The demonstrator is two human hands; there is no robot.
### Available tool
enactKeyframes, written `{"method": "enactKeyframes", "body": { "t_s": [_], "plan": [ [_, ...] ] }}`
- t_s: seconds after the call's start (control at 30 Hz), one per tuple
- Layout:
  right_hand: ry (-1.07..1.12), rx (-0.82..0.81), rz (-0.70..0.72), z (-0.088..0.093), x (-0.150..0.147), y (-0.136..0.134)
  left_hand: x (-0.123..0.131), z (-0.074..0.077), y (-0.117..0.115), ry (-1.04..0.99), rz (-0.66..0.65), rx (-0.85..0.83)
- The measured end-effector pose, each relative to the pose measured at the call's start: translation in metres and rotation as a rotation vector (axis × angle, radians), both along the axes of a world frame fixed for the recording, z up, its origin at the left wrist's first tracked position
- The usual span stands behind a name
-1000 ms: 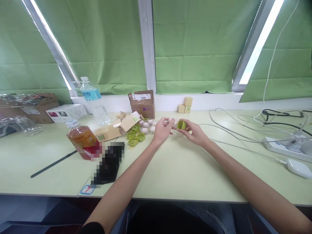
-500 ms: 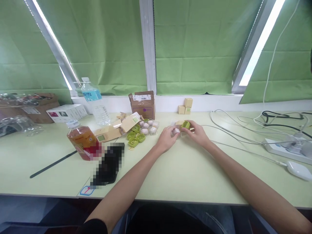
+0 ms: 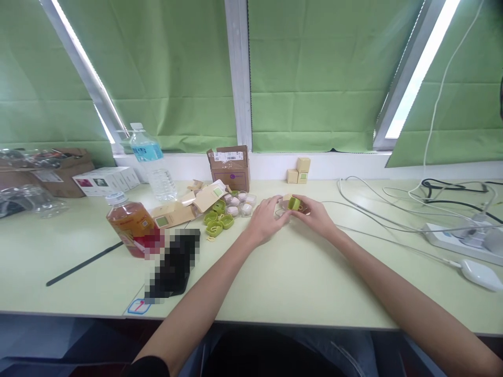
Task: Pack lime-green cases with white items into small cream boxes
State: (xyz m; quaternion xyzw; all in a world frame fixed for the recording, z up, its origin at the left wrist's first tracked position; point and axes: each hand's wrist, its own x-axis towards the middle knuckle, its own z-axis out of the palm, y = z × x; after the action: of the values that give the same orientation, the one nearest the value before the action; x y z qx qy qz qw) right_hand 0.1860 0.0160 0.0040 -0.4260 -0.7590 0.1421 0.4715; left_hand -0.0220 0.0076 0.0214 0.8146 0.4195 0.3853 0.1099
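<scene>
Over the desk [image 3: 294, 283], right hand [image 3: 315, 215] pinches a small green case [image 3: 293, 203]; left hand [image 3: 264, 219] curls close beside it, can't tell if it's gripping anything.

Office-like room, long desk [image 3: 314, 283], power strip [image 3: 442, 235], green window blinds [image 3: 314, 78]

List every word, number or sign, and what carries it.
"7", it seems: red, on the blue-framed sticker on the table.
Too small or blurred to read:
blue label, water bottle
orange label, drink bottle
white label and purple print, brown box
print, white boxes
label, small carton
</scene>
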Motion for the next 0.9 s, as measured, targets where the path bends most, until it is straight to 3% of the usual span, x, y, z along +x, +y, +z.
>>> {"method": "enactKeyframes", "body": {
  "t_s": [0.2, 0.43, 0.63, 0.9],
  "plan": [
    [-0.178, 0.247, 0.088, 0.013, -0.020, -0.018, 0.005, 0.015, -0.002, -0.388, -0.234, -0.132],
    [-0.126, 0.402, 0.104, 0.022, -0.017, -0.019, 0.001, 0.026, 0.004, -0.781, -0.301, -0.334],
    [-0.152, 0.488, 0.082, 0.024, -0.019, -0.019, -0.003, 0.028, 0.005, -0.757, -0.304, -0.468],
    [-0.125, 0.498, 0.044, 0.026, -0.017, -0.021, -0.001, 0.028, 0.003, -0.708, -0.328, -0.489]
  ]
}}
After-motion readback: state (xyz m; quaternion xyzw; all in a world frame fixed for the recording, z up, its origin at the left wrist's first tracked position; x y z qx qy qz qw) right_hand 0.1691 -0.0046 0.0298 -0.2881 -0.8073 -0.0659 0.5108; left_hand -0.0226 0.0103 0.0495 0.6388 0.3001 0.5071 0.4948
